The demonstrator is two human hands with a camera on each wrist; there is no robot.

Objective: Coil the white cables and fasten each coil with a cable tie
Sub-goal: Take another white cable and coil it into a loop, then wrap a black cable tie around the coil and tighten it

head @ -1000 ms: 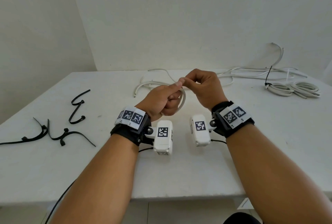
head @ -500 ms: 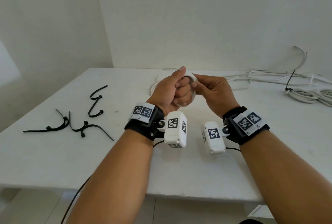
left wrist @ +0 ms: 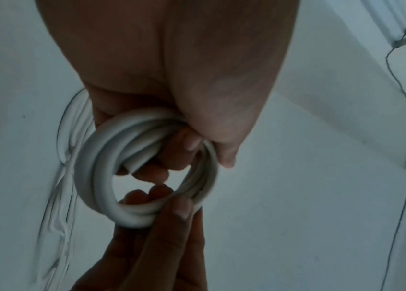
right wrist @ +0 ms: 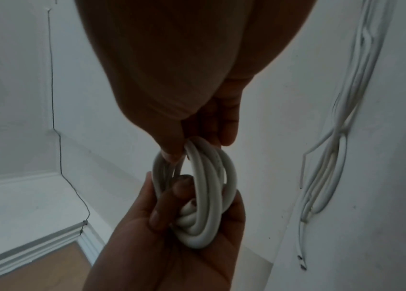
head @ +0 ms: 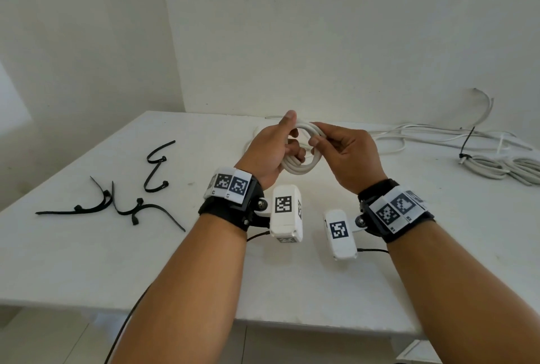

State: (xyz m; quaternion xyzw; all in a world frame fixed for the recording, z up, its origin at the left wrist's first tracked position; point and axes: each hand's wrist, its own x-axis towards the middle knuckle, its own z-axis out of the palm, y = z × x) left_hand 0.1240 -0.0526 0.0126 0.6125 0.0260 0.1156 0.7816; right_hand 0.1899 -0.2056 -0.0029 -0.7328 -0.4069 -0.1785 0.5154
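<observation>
A small coil of white cable [head: 304, 156] [left wrist: 102, 173] [right wrist: 207, 198] with several loops is held upright above the middle of the white table [head: 87, 261]. My left hand [head: 277, 147] grips the coil's left side, fingers curled through the ring and thumb on top. My right hand [head: 330, 141] pinches the coil's right side between thumb and fingers. Several black cable ties [head: 117, 203] lie loose on the table at the left, apart from both hands.
Loose white cables [head: 423, 135] run along the table's back right. A coiled bundle [head: 496, 166] with a black tie [head: 467, 141] lies at the far right. A wall stands behind the table. The table's front edge is near my forearms.
The coil has grown from one loop to several loops. Both hands have turned so the ring now faces me, and the camera has shifted left.
</observation>
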